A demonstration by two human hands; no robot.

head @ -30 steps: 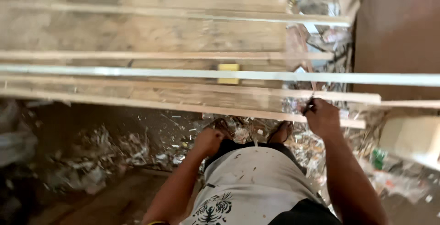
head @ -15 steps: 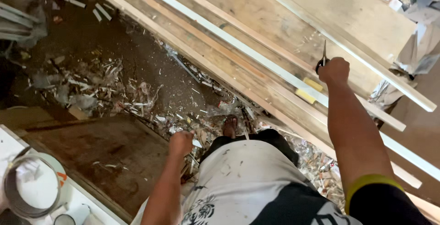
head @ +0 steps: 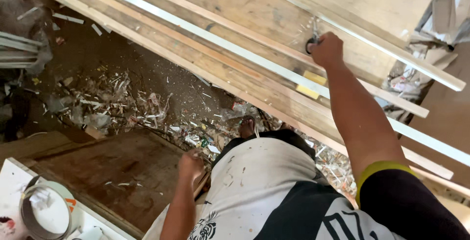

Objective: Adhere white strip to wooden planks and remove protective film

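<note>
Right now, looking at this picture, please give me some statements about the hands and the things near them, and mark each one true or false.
1. The right hand rests on the wooden boards and grips a small dark tool. True.
2. The left hand holds a hammer. False: it is closed in a loose fist near the dark wooden panel, and no tool shows in it.
3. A long white strip lies along the boards. True.
4. The round metal tin stands on the boards beside the right hand. False: it is at the lower left, on a white surface.
5. Shavings and scraps litter the floor. True.
</note>
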